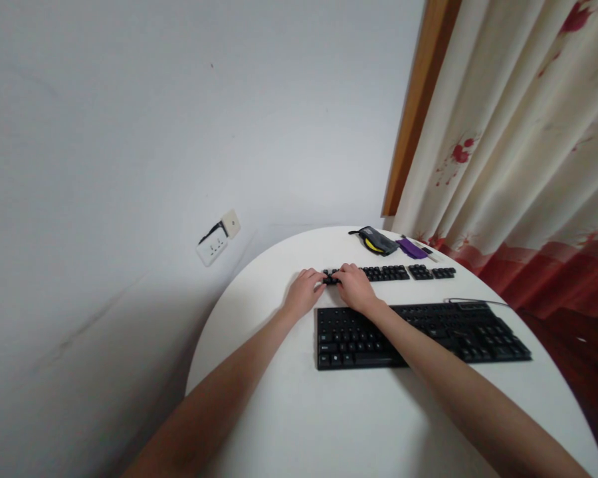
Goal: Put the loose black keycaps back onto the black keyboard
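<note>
Beyond the black keyboard (363,337), the left hand (305,290) and right hand (353,285) touch the left end of the loose keycaps (386,273), fingers bent, though whether either pinches one I cannot tell. The keycaps lie in a row along the keyboard's far side, the grey pouch (379,240) farther behind it

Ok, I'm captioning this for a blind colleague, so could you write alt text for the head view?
A person's left hand and right hand touch the left end of a row of black keys on a white table, just beyond a black keyboard. A dark pouch and a purple item lie farther back, near a patterned curtain.
</note>
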### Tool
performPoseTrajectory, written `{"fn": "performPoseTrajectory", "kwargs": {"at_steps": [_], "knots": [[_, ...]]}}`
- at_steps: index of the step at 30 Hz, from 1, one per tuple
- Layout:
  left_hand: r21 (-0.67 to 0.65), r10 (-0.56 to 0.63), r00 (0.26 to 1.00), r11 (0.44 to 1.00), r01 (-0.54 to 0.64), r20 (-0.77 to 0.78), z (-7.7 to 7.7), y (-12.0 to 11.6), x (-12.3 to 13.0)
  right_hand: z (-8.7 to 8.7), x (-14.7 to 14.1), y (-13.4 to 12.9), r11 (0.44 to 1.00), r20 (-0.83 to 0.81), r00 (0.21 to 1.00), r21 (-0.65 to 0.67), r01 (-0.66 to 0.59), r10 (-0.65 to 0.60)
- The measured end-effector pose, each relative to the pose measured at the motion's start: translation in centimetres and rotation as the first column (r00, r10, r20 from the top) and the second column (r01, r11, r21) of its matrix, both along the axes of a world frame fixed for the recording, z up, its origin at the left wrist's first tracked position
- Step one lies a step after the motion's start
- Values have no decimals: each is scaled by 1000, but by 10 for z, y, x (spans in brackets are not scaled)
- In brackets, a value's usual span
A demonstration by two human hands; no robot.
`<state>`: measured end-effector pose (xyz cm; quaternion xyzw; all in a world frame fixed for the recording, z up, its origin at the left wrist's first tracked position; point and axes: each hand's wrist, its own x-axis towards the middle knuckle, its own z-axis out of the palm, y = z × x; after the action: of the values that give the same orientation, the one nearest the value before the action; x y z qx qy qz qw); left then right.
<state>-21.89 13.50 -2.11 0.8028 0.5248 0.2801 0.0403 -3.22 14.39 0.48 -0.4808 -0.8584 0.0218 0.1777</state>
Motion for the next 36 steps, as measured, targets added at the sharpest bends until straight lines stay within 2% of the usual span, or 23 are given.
{"fn": "performPoseTrajectory", "kwargs": {"at_steps": [5,9,15,23,31,34,36], "knots": [[59,-22,998,998,25,-54,-4,0,-2,0,-5,-2,998,25,998,-27,52,-51],[87,-15,999,996,19,-42,-6,2,-1,-2,-6,-5,999,12,999,11,43,-43],[-46,-23,998,999,21,-61,2,-4,0,-4,-3,-1,996,-26,998,77,54,-52],[-167,43,998,985,-50,-43,17,-17,-4,0,-8,4,996,115,993,80,28,-37],[-404,-16,999,914,34,48,24,-25,-19,3,-14,1,991,214,976,133,-1,-28],[-456,-5,997,889,40,77,32,-27,-24,8,-11,-3,989,158,987,144,-17,-6],[-484,-10,993,873,64,114,41,-31,-24,11,-7,-10,993,32,999,117,-23,20]]}}
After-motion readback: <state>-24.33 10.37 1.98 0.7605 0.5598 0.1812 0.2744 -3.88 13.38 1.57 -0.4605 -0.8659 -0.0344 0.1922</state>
